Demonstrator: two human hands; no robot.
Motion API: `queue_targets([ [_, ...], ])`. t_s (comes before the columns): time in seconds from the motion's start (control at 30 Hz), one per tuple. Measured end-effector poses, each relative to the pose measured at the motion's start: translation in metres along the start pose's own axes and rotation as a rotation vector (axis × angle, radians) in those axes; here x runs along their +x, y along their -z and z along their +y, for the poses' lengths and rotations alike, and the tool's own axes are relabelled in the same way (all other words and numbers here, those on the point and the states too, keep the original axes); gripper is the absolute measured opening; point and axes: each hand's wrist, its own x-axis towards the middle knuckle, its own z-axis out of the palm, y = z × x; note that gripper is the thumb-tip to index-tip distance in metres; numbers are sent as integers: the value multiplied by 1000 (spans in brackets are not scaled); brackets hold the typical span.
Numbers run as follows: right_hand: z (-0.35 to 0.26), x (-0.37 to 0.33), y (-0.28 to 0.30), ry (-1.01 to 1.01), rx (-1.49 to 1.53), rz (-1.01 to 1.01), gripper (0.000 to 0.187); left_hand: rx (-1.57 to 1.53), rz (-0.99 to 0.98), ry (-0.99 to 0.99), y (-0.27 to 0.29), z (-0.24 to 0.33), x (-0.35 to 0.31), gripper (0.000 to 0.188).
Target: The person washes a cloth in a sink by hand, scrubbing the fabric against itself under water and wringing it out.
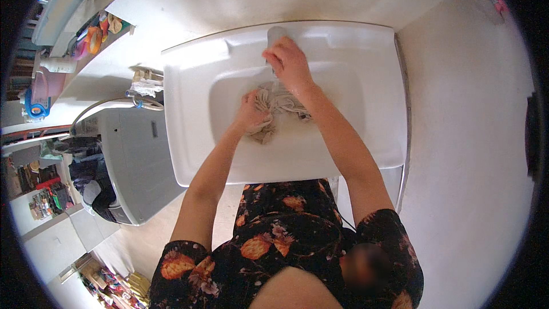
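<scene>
A crumpled, pale grey-beige cloth (284, 102) lies bunched in the basin of the white sink (286, 157). My left hand (252, 113) is closed around the cloth's left part, and folds of it show on both sides of my fingers. At the sink's back edge stands the faucet (275, 34), with my right hand (289, 64) gripping its front. My right wrist and forearm pass over the cloth's right end and hide some of it. Below the faucet a thin stream of water seems to run onto the cloth.
Left of the sink stands a grey-white washing machine (137, 157) with dark clothes (94, 186) heaped at its left side. A hose (97, 106) curves above it. A shelf (114, 37) at upper left carries coloured items. Walls stand behind and to the right.
</scene>
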Motion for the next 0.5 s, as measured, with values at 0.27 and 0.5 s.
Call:
queue_targets([
  [0.27, 63, -170, 1, -385, -318, 77, 22, 711, 297, -133, -2, 18, -23, 68],
  [0.5, 87, -194, -10, -889, 114, -381, 27, 640, -109, 31, -10, -16, -5, 55],
])
